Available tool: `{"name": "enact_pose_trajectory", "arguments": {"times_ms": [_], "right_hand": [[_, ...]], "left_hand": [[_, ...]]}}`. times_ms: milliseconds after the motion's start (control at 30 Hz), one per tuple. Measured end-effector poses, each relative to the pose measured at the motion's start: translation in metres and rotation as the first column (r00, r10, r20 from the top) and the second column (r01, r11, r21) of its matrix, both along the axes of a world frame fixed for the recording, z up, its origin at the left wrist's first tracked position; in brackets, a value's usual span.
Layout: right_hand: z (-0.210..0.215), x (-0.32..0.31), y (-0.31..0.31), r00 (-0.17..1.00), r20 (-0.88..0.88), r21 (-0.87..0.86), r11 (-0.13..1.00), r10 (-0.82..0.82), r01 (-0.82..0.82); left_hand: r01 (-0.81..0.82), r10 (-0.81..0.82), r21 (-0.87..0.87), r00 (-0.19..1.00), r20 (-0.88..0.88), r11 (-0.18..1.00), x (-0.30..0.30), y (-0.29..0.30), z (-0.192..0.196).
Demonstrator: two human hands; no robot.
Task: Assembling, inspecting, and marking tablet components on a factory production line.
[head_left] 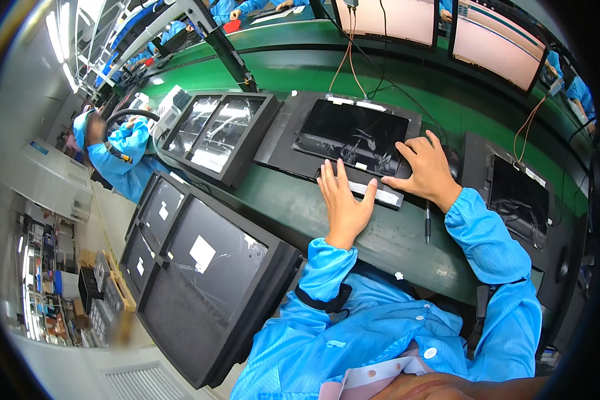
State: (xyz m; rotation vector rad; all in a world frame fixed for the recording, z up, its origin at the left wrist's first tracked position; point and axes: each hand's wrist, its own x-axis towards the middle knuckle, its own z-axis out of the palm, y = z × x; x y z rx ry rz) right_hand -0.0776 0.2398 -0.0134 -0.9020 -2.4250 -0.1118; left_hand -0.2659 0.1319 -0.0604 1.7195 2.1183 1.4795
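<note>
Well, a flat black screen [353,130] lies on a black board [275,143] on the dark green desk [393,233]. The left hand [347,208] is by the screen's near edge, and the right hand [432,168] is by its right edge. Both hands have their fingers spread apart. A pen [428,223] lies near the right hand

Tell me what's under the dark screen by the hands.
A black board shows past the left edge of the screen; whatever sits directly beneath is covered.
</note>
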Motion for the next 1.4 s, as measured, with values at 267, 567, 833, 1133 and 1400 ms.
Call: {"name": "enact_pose_trajectory", "arguments": {"times_ms": [267, 567, 833, 1133, 1400], "right_hand": [[0.008, -0.004, -0.020, 0.995, 0.057, 0.154, 0.985, -0.084, 0.074], [0.010, 0.041, -0.079, 0.926, 0.320, -0.299, 0.907, -0.198, 0.297], [0.062, 0.060, -0.067, 0.967, 0.102, -0.784, 0.580, -0.233, 0.222], [0.119, -0.158, -0.181, 0.769, -0.533, -0.718, 0.292, 0.352, -0.632], [0.082, -0.312, -0.199, 0.721, -0.498, -0.789, 0.094, 0.482, -0.607]], "left_hand": [[-0.030, 0.012, -0.084, 0.979, -0.205, 0.996, 0.006, -0.001, -0.008], [-0.045, 0.032, -0.077, 0.986, -0.166, 0.996, 0.010, 0.004, -0.010], [-0.049, 0.047, -0.019, 0.996, -0.075, 0.999, 0.006, 0.005, -0.016], [-0.204, 0.257, 0.209, 0.929, -0.267, 0.956, 0.005, 0.022, -0.060], [-0.015, 0.024, 0.145, 0.998, -0.062, 0.989, 0.013, 0.040, -0.056]]}}
